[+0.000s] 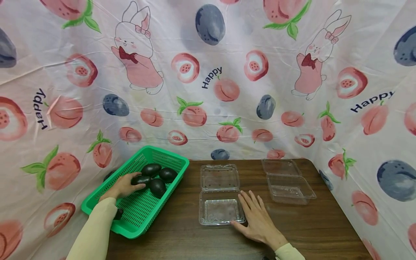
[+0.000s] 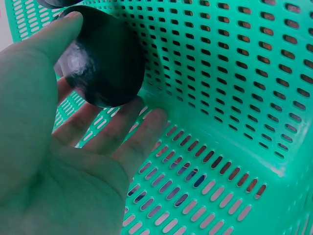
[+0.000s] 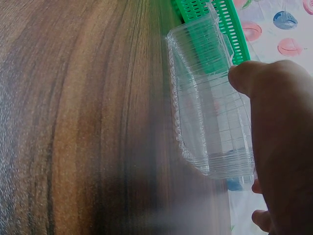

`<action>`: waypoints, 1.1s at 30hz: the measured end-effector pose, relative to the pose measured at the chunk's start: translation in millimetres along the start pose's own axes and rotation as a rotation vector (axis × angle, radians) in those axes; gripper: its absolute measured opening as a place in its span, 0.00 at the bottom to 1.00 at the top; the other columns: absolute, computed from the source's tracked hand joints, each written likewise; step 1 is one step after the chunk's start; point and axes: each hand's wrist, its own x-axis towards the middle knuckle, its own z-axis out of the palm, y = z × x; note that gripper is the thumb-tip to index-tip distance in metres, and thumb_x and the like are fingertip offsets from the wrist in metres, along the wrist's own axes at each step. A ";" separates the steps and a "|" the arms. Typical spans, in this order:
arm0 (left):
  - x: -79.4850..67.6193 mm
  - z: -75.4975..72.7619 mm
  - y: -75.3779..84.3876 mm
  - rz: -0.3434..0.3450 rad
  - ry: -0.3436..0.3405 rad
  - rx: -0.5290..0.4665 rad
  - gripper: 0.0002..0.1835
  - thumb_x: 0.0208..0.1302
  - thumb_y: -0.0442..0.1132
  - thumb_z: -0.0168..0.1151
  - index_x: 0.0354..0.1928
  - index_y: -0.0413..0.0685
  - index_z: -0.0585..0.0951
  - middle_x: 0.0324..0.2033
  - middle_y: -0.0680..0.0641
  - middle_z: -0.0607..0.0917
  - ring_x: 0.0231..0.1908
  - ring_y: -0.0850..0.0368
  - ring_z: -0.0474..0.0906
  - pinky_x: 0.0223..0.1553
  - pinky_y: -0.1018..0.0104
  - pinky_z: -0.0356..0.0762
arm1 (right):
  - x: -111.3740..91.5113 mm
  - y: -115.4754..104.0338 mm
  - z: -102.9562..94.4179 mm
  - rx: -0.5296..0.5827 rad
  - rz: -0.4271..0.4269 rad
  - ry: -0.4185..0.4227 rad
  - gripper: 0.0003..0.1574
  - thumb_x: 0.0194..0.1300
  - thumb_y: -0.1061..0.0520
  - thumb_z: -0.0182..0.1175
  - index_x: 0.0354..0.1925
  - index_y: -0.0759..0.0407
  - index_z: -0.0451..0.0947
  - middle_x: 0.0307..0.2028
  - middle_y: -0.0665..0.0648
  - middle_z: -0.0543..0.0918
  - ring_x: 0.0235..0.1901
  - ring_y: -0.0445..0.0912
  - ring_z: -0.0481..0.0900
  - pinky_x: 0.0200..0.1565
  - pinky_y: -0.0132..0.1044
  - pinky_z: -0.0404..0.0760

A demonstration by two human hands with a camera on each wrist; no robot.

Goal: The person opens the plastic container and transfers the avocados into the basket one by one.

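Note:
My left hand [image 1: 122, 186] reaches into a green plastic basket [image 1: 136, 213] and holds a dark, glossy avocado [image 2: 105, 61]. The left wrist view shows the thumb on its upper side and the fingers curled beneath it. Several more black avocados [image 1: 157, 188] lie around it in the basket. On the table, a clear plastic clamshell box [image 1: 221, 209] stands with its lid folded back, away from me. My right hand [image 1: 258, 222] touches this box's right side with thumb and fingers extended; in the right wrist view the thumb is at the rim.
Another clear clamshell box [image 1: 287, 189], lid also folded back, stands farther right on the brown wooden table [image 1: 182, 238]. A cloth [image 1: 208, 108] printed with peaches and rabbits hangs behind the table and along both sides.

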 end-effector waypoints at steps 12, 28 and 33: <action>-0.3 1.5 2.1 -0.010 -0.047 -0.065 0.60 0.75 0.66 0.70 0.87 0.28 0.57 0.82 0.15 0.59 0.78 0.09 0.59 0.72 0.13 0.67 | 0.3 0.0 0.5 -0.002 -0.002 0.005 0.64 0.73 0.23 0.66 0.87 0.63 0.65 0.86 0.65 0.69 0.87 0.70 0.63 0.83 0.76 0.62; -5.4 -4.3 18.8 -0.066 -0.106 -0.067 0.62 0.76 0.70 0.66 0.91 0.35 0.50 0.86 0.19 0.52 0.83 0.13 0.52 0.76 0.13 0.62 | -0.7 -0.6 0.2 -0.011 -0.001 0.007 0.64 0.74 0.23 0.66 0.87 0.63 0.65 0.86 0.65 0.68 0.87 0.70 0.62 0.84 0.75 0.60; -7.3 -5.5 24.3 -0.059 -0.112 -0.055 0.61 0.77 0.71 0.65 0.92 0.38 0.50 0.87 0.20 0.50 0.84 0.13 0.49 0.76 0.11 0.59 | -0.6 -0.8 0.9 -0.005 0.001 0.011 0.64 0.74 0.23 0.66 0.87 0.62 0.65 0.86 0.65 0.68 0.87 0.70 0.62 0.84 0.75 0.60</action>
